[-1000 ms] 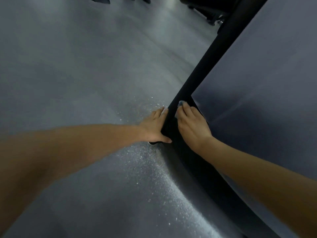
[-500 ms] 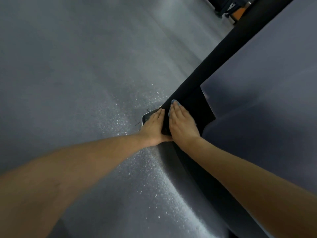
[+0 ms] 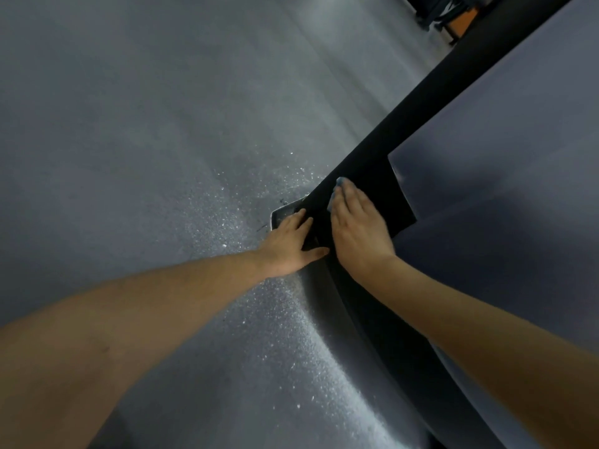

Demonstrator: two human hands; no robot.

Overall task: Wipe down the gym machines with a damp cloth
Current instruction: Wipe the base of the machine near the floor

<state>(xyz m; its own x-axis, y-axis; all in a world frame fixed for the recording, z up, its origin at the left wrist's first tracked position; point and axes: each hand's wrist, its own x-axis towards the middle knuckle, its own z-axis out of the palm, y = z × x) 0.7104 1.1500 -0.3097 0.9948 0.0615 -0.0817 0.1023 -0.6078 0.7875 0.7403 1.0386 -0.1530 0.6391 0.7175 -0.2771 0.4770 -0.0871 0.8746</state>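
Blue cloth (image 3: 338,183) lies under the flat right hand (image 3: 359,231) on a matte black beam (image 3: 372,166); left hand (image 3: 288,246) rests flat alongside.

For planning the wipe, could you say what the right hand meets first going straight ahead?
The right hand, flat on the cloth, probably leaves the black beam at its edge; floor lies beyond.

The flat grey floor (image 3: 146,140) is glinting with a scatter of tiny silvery-white specks, while the slanted matte black machine beam (image 3: 421,111) is running plain and unpatterned across it. A sliver of pale blue cloth (image 3: 338,183) is peeking out from under the right hand (image 3: 359,228). The broad smooth side panel (image 3: 505,131) is showing an even bluish-grey, the small metal foot plate (image 3: 281,214) is shining silver-grey, and a blurred orange patch (image 3: 466,17) is glowing far off.
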